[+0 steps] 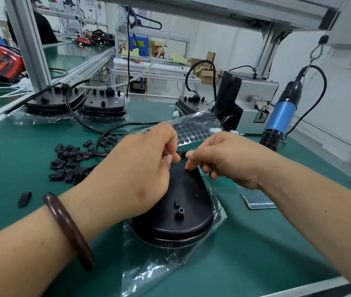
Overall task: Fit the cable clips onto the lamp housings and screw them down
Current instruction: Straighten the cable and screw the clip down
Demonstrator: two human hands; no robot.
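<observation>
Left hand (144, 168) and right hand (224, 159) nearly touch over lamp housing (183, 213), fingertips pinched; contents too small to tell. Cable clips (71, 161) at 9 o'clock. Likely best: seat one flat, square, before screwing.

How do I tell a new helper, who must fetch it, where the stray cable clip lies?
On the green bench, look left of the nearest black lamp housing. Nearer than the heap of clips, one clip lies alone, beside the wrist with the brown bangle; it touches no other clip.
</observation>
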